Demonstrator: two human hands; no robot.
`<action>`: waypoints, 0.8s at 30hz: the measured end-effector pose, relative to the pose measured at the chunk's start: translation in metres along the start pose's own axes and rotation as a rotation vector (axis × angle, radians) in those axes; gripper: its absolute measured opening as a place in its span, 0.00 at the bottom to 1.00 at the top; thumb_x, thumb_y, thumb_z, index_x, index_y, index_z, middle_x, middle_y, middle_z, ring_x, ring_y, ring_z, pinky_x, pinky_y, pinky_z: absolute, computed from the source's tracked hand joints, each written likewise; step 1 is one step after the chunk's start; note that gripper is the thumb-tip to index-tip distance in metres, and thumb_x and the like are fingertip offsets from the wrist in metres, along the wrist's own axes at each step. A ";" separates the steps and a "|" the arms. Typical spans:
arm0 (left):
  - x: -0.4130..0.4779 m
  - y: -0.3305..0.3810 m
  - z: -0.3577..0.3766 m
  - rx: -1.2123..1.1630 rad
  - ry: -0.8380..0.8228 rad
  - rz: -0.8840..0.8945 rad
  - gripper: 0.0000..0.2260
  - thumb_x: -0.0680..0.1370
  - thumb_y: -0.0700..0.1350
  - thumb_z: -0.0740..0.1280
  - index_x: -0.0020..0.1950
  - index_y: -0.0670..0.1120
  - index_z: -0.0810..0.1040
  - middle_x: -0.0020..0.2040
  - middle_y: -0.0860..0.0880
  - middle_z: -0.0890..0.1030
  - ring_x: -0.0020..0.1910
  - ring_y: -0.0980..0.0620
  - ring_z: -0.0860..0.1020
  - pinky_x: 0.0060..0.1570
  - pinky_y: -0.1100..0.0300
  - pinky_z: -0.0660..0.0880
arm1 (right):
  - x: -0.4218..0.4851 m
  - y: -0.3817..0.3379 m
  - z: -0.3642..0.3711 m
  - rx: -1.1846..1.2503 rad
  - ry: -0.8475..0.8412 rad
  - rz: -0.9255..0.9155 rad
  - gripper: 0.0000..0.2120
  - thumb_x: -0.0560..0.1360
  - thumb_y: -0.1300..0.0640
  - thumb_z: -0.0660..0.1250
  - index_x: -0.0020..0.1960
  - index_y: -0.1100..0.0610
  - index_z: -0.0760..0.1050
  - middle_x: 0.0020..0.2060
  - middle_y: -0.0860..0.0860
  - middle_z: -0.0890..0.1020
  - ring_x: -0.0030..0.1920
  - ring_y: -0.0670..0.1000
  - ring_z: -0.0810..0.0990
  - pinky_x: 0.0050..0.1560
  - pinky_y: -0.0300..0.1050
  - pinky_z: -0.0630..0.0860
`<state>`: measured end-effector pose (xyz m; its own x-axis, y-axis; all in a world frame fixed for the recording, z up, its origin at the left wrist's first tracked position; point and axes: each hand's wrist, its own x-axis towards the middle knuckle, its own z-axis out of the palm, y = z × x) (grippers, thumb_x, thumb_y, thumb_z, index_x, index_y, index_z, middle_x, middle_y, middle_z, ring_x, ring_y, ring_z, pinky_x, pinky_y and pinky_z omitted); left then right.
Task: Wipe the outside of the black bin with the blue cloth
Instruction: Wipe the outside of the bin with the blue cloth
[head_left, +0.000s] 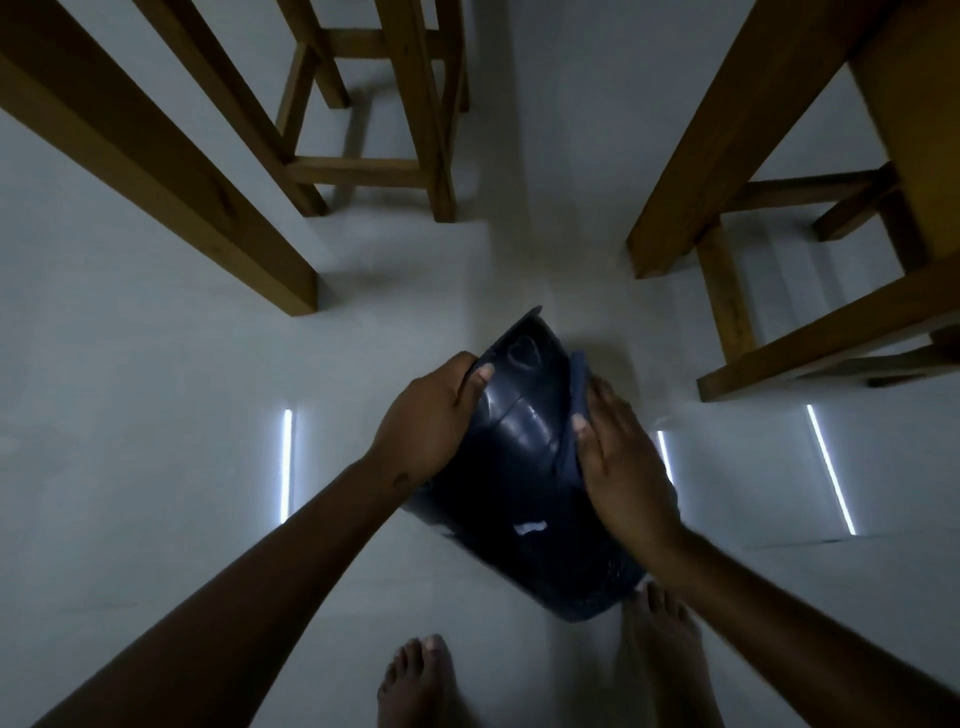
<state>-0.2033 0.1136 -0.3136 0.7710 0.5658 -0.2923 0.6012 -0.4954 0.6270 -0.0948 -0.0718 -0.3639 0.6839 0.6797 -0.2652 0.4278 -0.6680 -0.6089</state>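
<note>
The black bin (524, 467) is tilted over in front of me, above the pale floor, its glossy side facing up. My left hand (431, 421) grips its far left edge, thumb on the outer wall. My right hand (618, 457) lies flat on the bin's right side and presses the blue cloth (576, 395) against it. Only a dark blue strip of the cloth shows beyond my fingers; the rest is hidden under the palm.
Wooden furniture legs stand close: a thick beam (156, 156) at left, a stool frame (374, 156) behind, another frame (779, 208) at right. My bare feet (421, 680) are on the light floor just below the bin. Bright light streaks (287, 462) reflect on the tiles.
</note>
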 end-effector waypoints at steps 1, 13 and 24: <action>0.001 0.000 0.000 0.033 0.002 0.000 0.17 0.82 0.59 0.49 0.42 0.53 0.70 0.37 0.51 0.81 0.38 0.50 0.80 0.43 0.54 0.76 | -0.018 -0.005 0.006 -0.117 0.002 -0.070 0.28 0.80 0.41 0.43 0.78 0.48 0.50 0.78 0.52 0.58 0.77 0.58 0.57 0.74 0.58 0.59; -0.019 -0.013 -0.007 -0.041 -0.043 -0.023 0.10 0.81 0.57 0.57 0.49 0.53 0.72 0.41 0.53 0.81 0.40 0.53 0.81 0.34 0.68 0.73 | -0.001 0.011 -0.008 0.002 0.039 -0.026 0.29 0.80 0.39 0.42 0.78 0.49 0.51 0.77 0.52 0.59 0.76 0.55 0.59 0.73 0.57 0.61; -0.001 0.010 0.000 0.037 -0.008 0.085 0.13 0.82 0.56 0.52 0.52 0.51 0.72 0.40 0.51 0.80 0.38 0.52 0.79 0.36 0.59 0.72 | 0.005 0.020 -0.009 0.072 0.026 -0.007 0.30 0.79 0.35 0.41 0.78 0.46 0.51 0.76 0.50 0.61 0.75 0.52 0.62 0.71 0.58 0.65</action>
<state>-0.1982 0.1083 -0.3071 0.8212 0.5154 -0.2449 0.5407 -0.5657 0.6226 -0.0776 -0.0842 -0.3711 0.6968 0.6754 -0.2415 0.3896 -0.6390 -0.6632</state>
